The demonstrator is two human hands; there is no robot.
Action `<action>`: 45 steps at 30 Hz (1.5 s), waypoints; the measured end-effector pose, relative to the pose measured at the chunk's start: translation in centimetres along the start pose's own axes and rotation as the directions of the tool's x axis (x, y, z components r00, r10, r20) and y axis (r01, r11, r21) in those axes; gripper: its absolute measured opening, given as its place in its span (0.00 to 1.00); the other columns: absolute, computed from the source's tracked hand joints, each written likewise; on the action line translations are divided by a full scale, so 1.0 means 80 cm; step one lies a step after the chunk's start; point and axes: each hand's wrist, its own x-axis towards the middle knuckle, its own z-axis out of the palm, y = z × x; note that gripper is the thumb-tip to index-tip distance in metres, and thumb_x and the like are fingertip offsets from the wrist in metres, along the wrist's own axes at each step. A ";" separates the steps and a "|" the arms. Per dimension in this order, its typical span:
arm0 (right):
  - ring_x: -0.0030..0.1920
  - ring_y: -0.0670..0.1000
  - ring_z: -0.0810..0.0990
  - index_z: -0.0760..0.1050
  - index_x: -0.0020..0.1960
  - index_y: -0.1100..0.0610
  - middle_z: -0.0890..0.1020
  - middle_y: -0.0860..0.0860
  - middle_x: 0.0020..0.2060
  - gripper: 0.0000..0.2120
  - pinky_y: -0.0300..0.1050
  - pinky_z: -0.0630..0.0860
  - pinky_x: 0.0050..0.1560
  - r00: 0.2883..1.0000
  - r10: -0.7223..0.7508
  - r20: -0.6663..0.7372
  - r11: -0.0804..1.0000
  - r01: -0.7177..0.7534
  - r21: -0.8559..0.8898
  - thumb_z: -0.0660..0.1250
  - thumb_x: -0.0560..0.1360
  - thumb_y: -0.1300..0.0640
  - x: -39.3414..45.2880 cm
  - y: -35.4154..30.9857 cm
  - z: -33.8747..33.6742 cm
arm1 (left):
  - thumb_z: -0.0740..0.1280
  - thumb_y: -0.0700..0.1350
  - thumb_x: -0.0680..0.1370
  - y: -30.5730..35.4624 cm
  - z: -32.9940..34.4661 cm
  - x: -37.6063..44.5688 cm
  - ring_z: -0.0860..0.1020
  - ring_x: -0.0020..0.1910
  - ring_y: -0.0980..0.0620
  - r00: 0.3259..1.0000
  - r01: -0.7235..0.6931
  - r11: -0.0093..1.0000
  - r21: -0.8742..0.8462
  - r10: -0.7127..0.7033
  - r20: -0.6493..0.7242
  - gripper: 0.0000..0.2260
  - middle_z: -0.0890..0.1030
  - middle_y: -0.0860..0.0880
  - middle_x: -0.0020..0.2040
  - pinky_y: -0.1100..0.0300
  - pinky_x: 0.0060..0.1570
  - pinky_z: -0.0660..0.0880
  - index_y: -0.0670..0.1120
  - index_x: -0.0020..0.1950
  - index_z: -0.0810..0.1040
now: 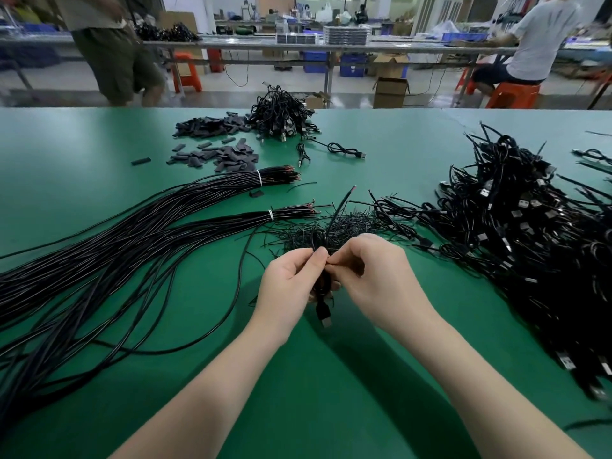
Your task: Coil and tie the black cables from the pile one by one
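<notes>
A coiled black cable (322, 286) is held above the green table (99, 134), clamped between the curled fingers of the left hand (291, 283) and pinched by the right hand (374, 276); its plug (325, 318) hangs below. A pile of ties (334, 226) lies beyond.

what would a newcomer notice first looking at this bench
Dead centre, the left hand and right hand pinch a small coiled black cable, its USB plug hanging below. Long bundled black cables fan across the green table on the left, and a big tangled pile of USB cables fills the right.
</notes>
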 end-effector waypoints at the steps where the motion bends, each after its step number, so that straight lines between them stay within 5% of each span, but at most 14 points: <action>1: 0.37 0.39 0.73 0.80 0.40 0.55 0.77 0.44 0.36 0.04 0.30 0.70 0.41 0.998 -0.061 0.011 0.998 0.061 -0.022 0.73 0.72 0.62 0.001 0.001 -0.002 | 0.67 0.53 0.76 0.002 -0.001 0.001 0.80 0.34 0.50 1.000 0.007 1.000 -0.007 -0.006 0.012 0.13 0.81 0.47 0.34 0.52 0.36 0.77 0.46 0.39 0.82; 5: 0.37 0.51 0.76 0.81 0.42 0.61 0.76 0.50 0.37 0.04 0.43 0.73 0.40 0.963 -0.263 0.049 0.960 0.267 -0.089 0.72 0.72 0.68 0.003 0.004 -0.012 | 0.67 0.49 0.78 0.008 -0.003 0.000 0.77 0.30 0.53 0.993 0.094 0.988 -0.119 -0.085 0.084 0.12 0.78 0.48 0.32 0.63 0.26 0.70 0.45 0.37 0.81; 9: 0.36 0.45 0.74 0.83 0.41 0.60 0.75 0.48 0.35 0.05 0.34 0.71 0.40 0.947 -0.322 0.014 0.947 0.322 0.016 0.73 0.71 0.69 0.006 0.008 -0.019 | 0.69 0.52 0.72 0.016 -0.003 -0.001 0.74 0.27 0.55 0.967 0.239 0.935 -0.263 -0.203 0.156 0.11 0.76 0.49 0.31 0.66 0.23 0.67 0.45 0.37 0.78; 14: 0.38 0.46 0.78 0.84 0.42 0.51 0.80 0.47 0.35 0.11 0.39 0.74 0.44 0.991 -0.115 0.063 0.898 0.077 0.434 0.73 0.71 0.67 0.005 0.017 -0.021 | 0.70 0.55 0.70 0.015 -0.004 -0.003 0.73 0.28 0.56 0.923 0.361 0.861 -0.358 -0.276 0.267 0.09 0.78 0.51 0.32 0.66 0.24 0.66 0.51 0.34 0.82; 18: 0.37 0.48 0.78 0.84 0.39 0.49 0.81 0.48 0.33 0.09 0.41 0.77 0.45 0.972 0.037 0.232 0.650 -0.200 0.733 0.73 0.68 0.63 0.001 0.018 -0.012 | 0.70 0.50 0.70 0.011 -0.004 -0.010 0.78 0.30 0.54 0.922 0.375 0.801 -0.466 -0.268 0.281 0.11 0.80 0.49 0.34 0.64 0.26 0.72 0.44 0.46 0.79; 22: 0.34 0.52 0.77 0.81 0.45 0.55 0.79 0.52 0.34 0.09 0.43 0.77 0.43 0.939 0.076 0.336 0.441 -0.334 0.833 0.73 0.64 0.61 0.002 0.018 -0.012 | 0.68 0.48 0.71 0.011 -0.003 -0.012 0.79 0.32 0.55 0.946 0.285 0.852 -0.439 -0.174 0.275 0.04 0.80 0.51 0.34 0.64 0.28 0.73 0.50 0.41 0.82; 25: 0.32 0.49 0.78 0.78 0.47 0.59 0.81 0.53 0.33 0.13 0.38 0.77 0.37 0.901 0.222 0.374 0.464 -0.435 0.772 0.73 0.64 0.55 0.001 0.012 -0.009 | 0.71 0.51 0.67 0.012 0.000 -0.011 0.80 0.33 0.57 0.976 0.197 0.901 -0.387 -0.143 0.163 0.10 0.81 0.52 0.35 0.64 0.28 0.73 0.49 0.44 0.78; 29: 0.30 0.45 0.75 0.80 0.32 0.54 0.81 0.50 0.32 0.15 0.35 0.72 0.31 0.802 0.389 0.454 0.537 -0.598 0.595 0.73 0.61 0.41 0.002 0.006 -0.008 | 0.73 0.53 0.64 0.009 0.001 -0.009 0.80 0.36 0.57 0.996 0.086 0.949 -0.302 -0.074 0.048 0.09 0.84 0.52 0.39 0.64 0.31 0.74 0.52 0.41 0.84; 37: 0.29 0.46 0.78 0.82 0.30 0.55 0.82 0.52 0.32 0.11 0.35 0.72 0.27 0.654 0.365 0.662 0.328 -0.756 0.566 0.76 0.58 0.47 0.005 0.010 -0.021 | 0.75 0.54 0.63 0.007 0.003 -0.010 0.81 0.37 0.56 0.998 0.037 0.978 -0.205 -0.028 0.047 0.09 0.85 0.53 0.40 0.63 0.35 0.76 0.55 0.42 0.86; 45: 0.30 0.45 0.80 0.83 0.34 0.57 0.83 0.53 0.33 0.06 0.35 0.76 0.29 0.678 0.347 0.648 0.329 -0.735 0.593 0.73 0.65 0.55 0.006 0.010 -0.028 | 0.77 0.57 0.59 0.005 0.004 -0.010 0.82 0.38 0.53 0.999 0.045 0.980 -0.194 -0.043 0.010 0.14 0.85 0.49 0.38 0.57 0.41 0.80 0.53 0.40 0.86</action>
